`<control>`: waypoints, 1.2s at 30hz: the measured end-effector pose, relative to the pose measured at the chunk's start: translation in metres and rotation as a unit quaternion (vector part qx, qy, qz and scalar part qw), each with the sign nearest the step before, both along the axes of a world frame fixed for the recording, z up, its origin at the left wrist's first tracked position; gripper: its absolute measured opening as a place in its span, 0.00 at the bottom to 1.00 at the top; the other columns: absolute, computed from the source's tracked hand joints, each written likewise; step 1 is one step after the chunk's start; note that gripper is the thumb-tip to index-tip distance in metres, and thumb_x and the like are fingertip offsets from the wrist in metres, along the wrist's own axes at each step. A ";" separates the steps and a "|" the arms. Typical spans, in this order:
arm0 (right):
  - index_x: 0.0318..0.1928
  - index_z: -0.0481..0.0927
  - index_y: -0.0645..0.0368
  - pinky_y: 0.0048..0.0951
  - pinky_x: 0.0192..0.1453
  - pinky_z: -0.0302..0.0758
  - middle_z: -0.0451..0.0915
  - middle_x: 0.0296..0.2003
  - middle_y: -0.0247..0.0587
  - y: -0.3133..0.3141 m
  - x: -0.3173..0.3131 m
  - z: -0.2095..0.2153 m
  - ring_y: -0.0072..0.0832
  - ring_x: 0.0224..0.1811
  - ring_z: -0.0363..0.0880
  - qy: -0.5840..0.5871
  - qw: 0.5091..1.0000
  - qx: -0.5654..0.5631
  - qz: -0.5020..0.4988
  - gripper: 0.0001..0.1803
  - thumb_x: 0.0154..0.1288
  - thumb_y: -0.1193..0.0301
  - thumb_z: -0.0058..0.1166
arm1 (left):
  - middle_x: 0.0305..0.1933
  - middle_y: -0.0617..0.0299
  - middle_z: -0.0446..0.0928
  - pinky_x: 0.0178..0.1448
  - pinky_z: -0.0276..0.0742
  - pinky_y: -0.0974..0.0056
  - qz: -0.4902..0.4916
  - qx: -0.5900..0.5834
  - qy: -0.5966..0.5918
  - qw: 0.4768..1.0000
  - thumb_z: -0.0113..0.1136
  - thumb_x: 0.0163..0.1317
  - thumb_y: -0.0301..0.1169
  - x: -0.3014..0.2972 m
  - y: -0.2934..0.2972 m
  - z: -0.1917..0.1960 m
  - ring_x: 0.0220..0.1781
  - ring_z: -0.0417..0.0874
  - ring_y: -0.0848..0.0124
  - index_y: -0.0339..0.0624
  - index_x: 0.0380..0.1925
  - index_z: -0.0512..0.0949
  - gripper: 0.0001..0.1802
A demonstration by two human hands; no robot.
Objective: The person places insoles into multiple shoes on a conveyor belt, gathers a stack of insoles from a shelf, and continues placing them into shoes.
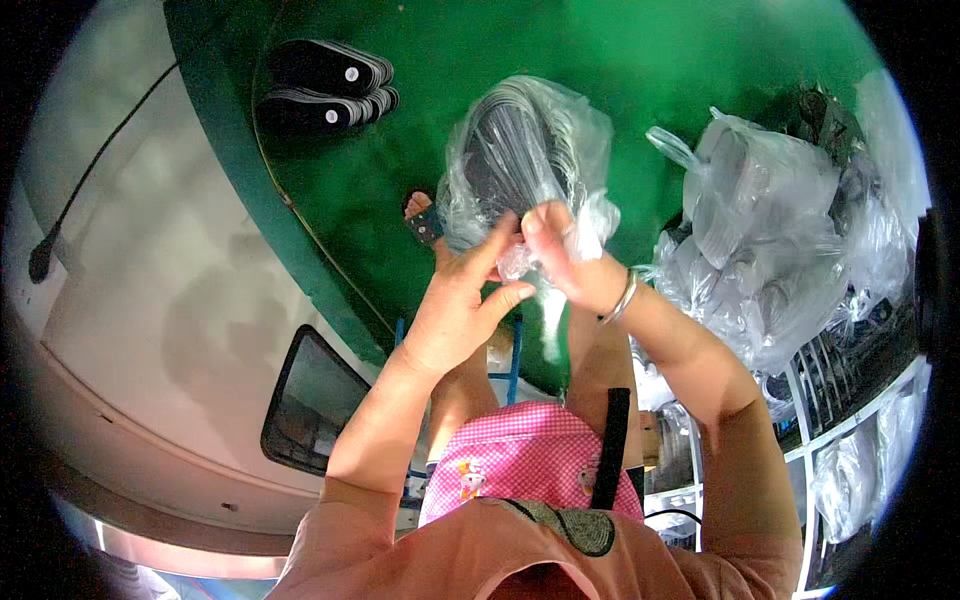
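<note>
A clear plastic bag (590, 130) holding a stack of dark insoles (505, 140) with pale edges stands on the green floor before me. My right hand (575, 260), a bangle at its wrist, is closed on the bag's gathered mouth, with plastic pulled tight below it. Just beside it, my left hand (458, 300) has its fingers curled about a crumpled bit of the same plastic, thumb stretched toward the right hand. Some of its fingertips are hidden behind the plastic.
Two loose stacks of dark insoles (325, 68) lie at the far left. Several filled plastic bags (765, 190) are heaped at the right, above a white wire rack (800, 450). A pale machine or table (200, 300) with a black cable (110, 140) fills the left.
</note>
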State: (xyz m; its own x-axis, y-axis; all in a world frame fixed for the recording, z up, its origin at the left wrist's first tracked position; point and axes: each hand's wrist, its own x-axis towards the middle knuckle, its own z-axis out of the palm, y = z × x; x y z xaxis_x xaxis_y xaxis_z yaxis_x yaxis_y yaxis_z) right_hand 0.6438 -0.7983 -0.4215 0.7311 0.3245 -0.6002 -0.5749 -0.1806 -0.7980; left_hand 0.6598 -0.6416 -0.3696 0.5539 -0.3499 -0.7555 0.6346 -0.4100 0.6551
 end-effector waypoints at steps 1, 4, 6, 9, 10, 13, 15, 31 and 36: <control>0.28 0.67 0.63 0.35 0.29 0.64 0.68 0.21 0.48 0.003 0.006 0.001 0.38 0.26 0.70 0.016 1.000 0.016 -0.008 0.17 0.65 0.61 0.35 | 0.43 0.52 0.72 0.50 0.67 0.63 -0.089 0.040 -0.127 0.987 0.63 0.42 0.27 -0.003 0.000 -0.004 0.46 0.73 0.61 0.37 0.42 0.72 0.23; 0.29 0.67 0.64 0.36 0.33 0.65 0.69 0.23 0.49 0.015 0.023 0.007 0.41 0.28 0.70 -0.019 0.999 0.017 0.022 0.18 0.65 0.61 0.34 | 0.37 0.56 0.73 0.42 0.71 0.64 -0.159 0.193 -0.355 0.901 0.62 0.40 0.28 -0.003 -0.015 0.006 0.40 0.73 0.59 0.40 0.34 0.75 0.17; 0.30 0.67 0.64 0.38 0.36 0.65 0.69 0.26 0.50 0.018 0.029 0.010 0.42 0.29 0.70 -0.043 0.997 0.032 0.056 0.18 0.65 0.60 0.36 | 0.29 0.59 0.73 0.43 0.70 0.60 -0.087 0.209 -0.336 0.914 0.61 0.37 0.26 -0.014 -0.016 -0.003 0.33 0.73 0.59 0.40 0.26 0.76 0.11; 0.40 0.64 0.64 0.36 0.39 0.68 0.66 0.34 0.53 0.011 0.034 0.017 0.43 0.34 0.69 0.050 0.992 0.062 0.099 0.22 0.57 0.56 0.47 | 0.22 0.57 0.73 0.38 0.69 0.62 0.015 0.173 -0.287 0.942 0.60 0.39 0.24 -0.017 -0.006 -0.016 0.29 0.73 0.60 0.38 0.21 0.76 0.06; 0.48 0.62 0.63 0.33 0.41 0.71 0.63 0.39 0.53 0.005 0.035 0.022 0.42 0.38 0.69 0.138 0.983 0.045 0.111 0.31 0.51 0.55 0.54 | 0.22 0.60 0.73 0.32 0.69 0.68 0.091 0.205 -0.091 0.970 0.56 0.49 0.24 -0.016 0.000 -0.016 0.27 0.73 0.72 0.35 0.23 0.74 0.03; 0.46 0.65 0.61 0.30 0.37 0.71 0.64 0.39 0.46 -0.001 0.028 0.022 0.36 0.39 0.68 -0.164 0.966 -0.013 0.199 0.23 0.51 0.65 0.51 | 0.23 0.60 0.74 0.33 0.69 0.69 0.087 0.095 0.131 0.983 0.51 0.55 0.29 -0.005 0.018 -0.021 0.28 0.73 0.76 0.32 0.27 0.74 0.09; 0.40 0.70 0.60 0.32 0.36 0.71 0.65 0.38 0.41 0.001 0.033 0.026 0.35 0.39 0.68 -0.316 0.879 -0.136 0.331 0.16 0.49 0.68 0.49 | 0.24 0.59 0.74 0.34 0.69 0.68 0.003 0.052 0.072 0.996 0.49 0.56 0.30 -0.006 0.023 -0.028 0.28 0.73 0.75 0.32 0.27 0.74 0.10; 0.35 0.74 0.59 0.33 0.39 0.69 0.73 0.37 0.43 0.006 0.039 0.000 0.40 0.36 0.71 -0.335 0.933 -0.054 0.118 0.14 0.42 0.74 0.51 | 0.28 0.65 0.73 0.35 0.68 0.71 0.076 -0.039 -0.003 0.996 0.48 0.59 0.26 0.014 0.037 -0.030 0.30 0.70 0.76 0.36 0.32 0.73 0.06; 0.33 0.77 0.61 0.33 0.41 0.67 0.75 0.36 0.43 -0.046 -0.027 -0.035 0.37 0.35 0.70 -0.154 0.957 -0.243 -0.038 0.10 0.49 0.74 0.47 | 0.28 0.56 0.72 0.38 0.68 0.65 -0.158 0.202 -0.316 0.913 0.51 0.54 0.27 0.037 0.085 -0.080 0.31 0.72 0.60 0.36 0.27 0.74 0.06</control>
